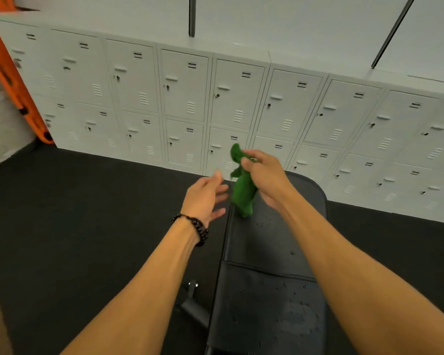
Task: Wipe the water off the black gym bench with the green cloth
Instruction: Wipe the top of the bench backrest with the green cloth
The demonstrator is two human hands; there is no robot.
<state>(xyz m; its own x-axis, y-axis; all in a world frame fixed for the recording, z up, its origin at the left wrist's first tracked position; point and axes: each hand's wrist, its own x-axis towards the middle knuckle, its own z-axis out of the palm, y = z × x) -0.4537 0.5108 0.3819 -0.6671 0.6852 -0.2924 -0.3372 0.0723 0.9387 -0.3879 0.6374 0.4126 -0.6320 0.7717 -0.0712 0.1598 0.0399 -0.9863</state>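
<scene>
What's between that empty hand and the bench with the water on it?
In the head view, the green cloth hangs between the open left hand and the black gym bench. The right hand grips its top; its bottom tip looks close to the droplet-speckled pad.

No readable text anywhere in view.
The lockers (185, 85) carry small dark label slots on their doors, but these show only as two short bars with no legible numbers or names. The bench (267, 252), the cloth (242, 190) and the bracelet (198, 226) bear no visible brand, label or sign.
</scene>
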